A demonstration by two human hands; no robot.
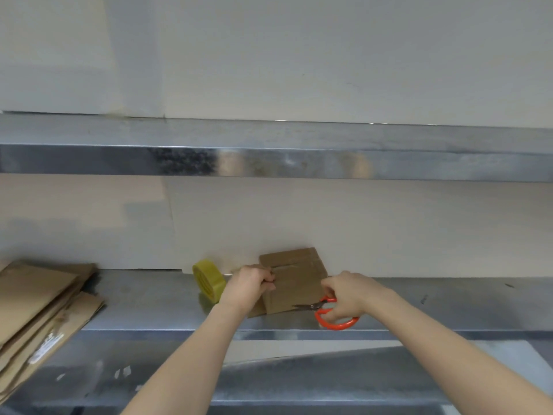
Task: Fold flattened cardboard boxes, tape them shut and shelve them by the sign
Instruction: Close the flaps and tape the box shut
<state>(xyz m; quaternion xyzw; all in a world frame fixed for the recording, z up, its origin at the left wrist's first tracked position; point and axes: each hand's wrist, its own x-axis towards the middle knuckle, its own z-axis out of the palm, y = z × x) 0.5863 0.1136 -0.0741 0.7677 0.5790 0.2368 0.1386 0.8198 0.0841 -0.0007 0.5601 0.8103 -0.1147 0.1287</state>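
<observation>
Far left, stack of flattened boxes (39,310) lies on the steel counter (149,301), none of them folded, so most of the job is left. Next, yellow tape roll (208,280) stands on edge against the back wall, just beside the left hand (251,284). The left hand's fingers are curled tight on the left edge of the folded box (294,283); it may also pinch a tape strip there, can't tell. The box stands on the counter between both hands, tilted back toward the wall, already formed, with a seam on its face that looks taped. The right hand (347,298) grips orange-handled scissors (318,307), blades pointing left, tips at the box's lower front. Judgement: taping stage on this one box, tape cut likely pending. Not shelved yet; upper shelf (89,160) shows no boxes from this angle and no sign is in view.
</observation>
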